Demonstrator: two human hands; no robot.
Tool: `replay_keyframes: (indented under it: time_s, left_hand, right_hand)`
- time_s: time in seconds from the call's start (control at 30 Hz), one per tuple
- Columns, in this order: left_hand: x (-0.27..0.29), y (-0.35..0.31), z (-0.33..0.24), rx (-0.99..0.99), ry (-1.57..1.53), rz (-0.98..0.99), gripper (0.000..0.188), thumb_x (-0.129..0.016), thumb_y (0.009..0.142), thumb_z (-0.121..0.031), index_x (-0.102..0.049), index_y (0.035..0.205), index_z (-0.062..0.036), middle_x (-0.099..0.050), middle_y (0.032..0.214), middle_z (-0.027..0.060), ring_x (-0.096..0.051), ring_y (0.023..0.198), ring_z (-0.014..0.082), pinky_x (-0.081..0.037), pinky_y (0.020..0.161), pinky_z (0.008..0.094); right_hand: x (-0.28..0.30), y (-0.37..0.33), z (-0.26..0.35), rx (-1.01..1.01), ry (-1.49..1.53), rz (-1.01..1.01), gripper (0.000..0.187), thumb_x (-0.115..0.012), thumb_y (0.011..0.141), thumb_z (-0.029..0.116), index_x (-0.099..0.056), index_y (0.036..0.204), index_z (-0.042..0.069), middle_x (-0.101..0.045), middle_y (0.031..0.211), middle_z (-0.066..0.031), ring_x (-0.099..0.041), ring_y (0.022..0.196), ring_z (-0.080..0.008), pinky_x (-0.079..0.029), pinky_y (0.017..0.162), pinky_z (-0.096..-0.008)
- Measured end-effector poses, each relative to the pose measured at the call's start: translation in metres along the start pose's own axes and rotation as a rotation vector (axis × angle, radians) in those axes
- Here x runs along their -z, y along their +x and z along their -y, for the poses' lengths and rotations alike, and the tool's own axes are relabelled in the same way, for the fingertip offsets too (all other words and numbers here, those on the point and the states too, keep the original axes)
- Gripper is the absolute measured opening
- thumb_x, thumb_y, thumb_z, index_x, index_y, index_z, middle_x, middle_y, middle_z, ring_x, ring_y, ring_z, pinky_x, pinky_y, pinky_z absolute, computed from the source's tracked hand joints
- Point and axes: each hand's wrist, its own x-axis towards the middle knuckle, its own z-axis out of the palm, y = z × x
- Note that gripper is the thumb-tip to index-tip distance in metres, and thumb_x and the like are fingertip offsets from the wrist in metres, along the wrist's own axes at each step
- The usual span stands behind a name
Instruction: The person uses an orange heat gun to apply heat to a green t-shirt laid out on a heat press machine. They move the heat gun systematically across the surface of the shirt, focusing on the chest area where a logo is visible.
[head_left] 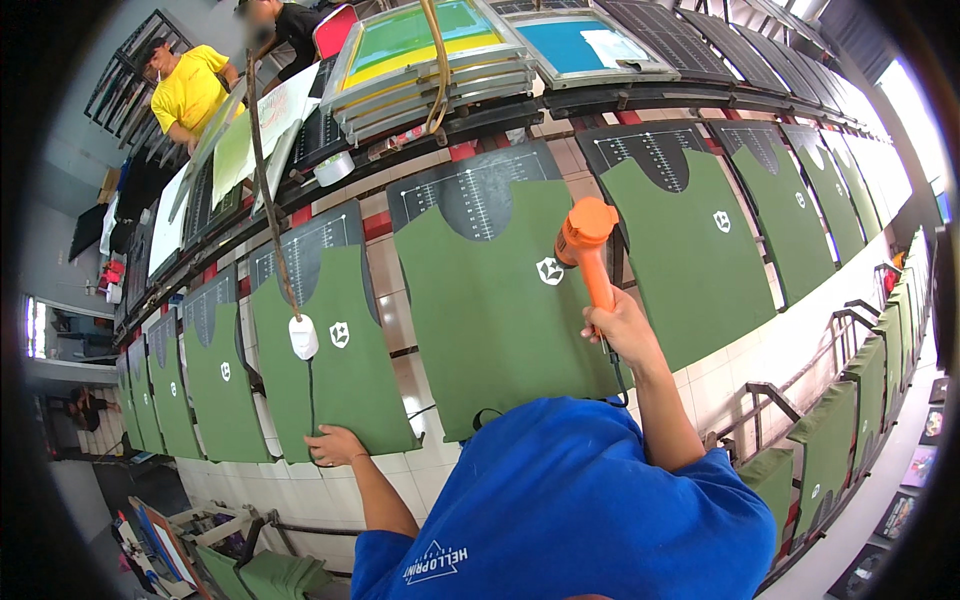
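Note:
My right hand (pixel 625 330) grips the handle of an orange hair dryer (pixel 590 222). The dryer's nozzle is close beside a white emblem (pixel 550 271) on a green shirt panel (pixel 490 350), which lies flat on a dark board. Down to the left, my left hand (pixel 338 446) is closed around a black cord (pixel 311 395) at the lower edge of the neighbouring green panel (pixel 370 400). That cord drops from a white socket (pixel 303 337) hanging on a brown cable. From the dryer's handle another stretch of cord (pixel 622 380) runs down behind my body.
Several more boards with green panels (pixel 690 260) stretch away on both sides. Stacked screen frames (pixel 430 90) and a blue screen (pixel 590 50) stand along the far rack. A person in yellow (pixel 190 90) and one in black are at the far left. More panels (pixel 830 420) are behind me at right.

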Motion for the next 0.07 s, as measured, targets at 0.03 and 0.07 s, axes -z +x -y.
replay_keyframes:
  time_s: [0.03, 0.07]
  left_hand:
    - [0.0004, 0.0008, 0.0023, 0.008, 0.009, -0.001, 0.058, -0.044, 0.099, -0.041, -0.033, 0.146, -0.0074, -0.044, 0.137, 0.0253, -0.037, 0.129, 0.0489, -0.033, 0.105, 0.0597]
    - [0.0006, 0.0019, 0.0041, 0.016, 0.018, -0.003, 0.058, -0.044, 0.099, -0.041, -0.033, 0.146, -0.0078, -0.044, 0.137, 0.0250, -0.036, 0.130, 0.0487, -0.033, 0.105, 0.0599]
  right_hand:
    - [0.0020, -0.0005, 0.0025, -0.026, 0.012, 0.023, 0.037, -0.061, 0.087, 0.011, -0.050, 0.119, -0.002, -0.054, 0.080, -0.0026, -0.060, 0.063, -0.0119, -0.050, 0.057, -0.0237]
    - [0.0056, -0.0012, 0.0067, -0.052, 0.024, 0.045, 0.039, -0.062, 0.087, 0.011, -0.049, 0.121, -0.002, -0.055, 0.080, -0.0032, -0.061, 0.063, -0.0120, -0.050, 0.057, -0.0235]
